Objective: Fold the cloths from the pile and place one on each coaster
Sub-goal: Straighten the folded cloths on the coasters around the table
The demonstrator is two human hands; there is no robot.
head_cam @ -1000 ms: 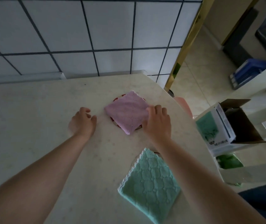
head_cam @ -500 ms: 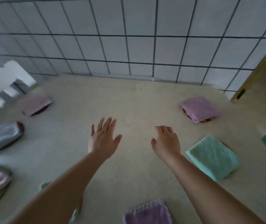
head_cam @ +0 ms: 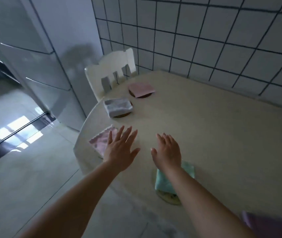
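Presently: left hand (head_cam: 119,150) and right hand (head_cam: 168,152) both spread flat, holding nothing. Folded pink cloth (head_cam: 100,141) lies at the table (head_cam: 214,126) edge, partly under the left hand, the nearer one. No unfolded pile in view.

No text, label, brand, number or sign can be read anywhere.
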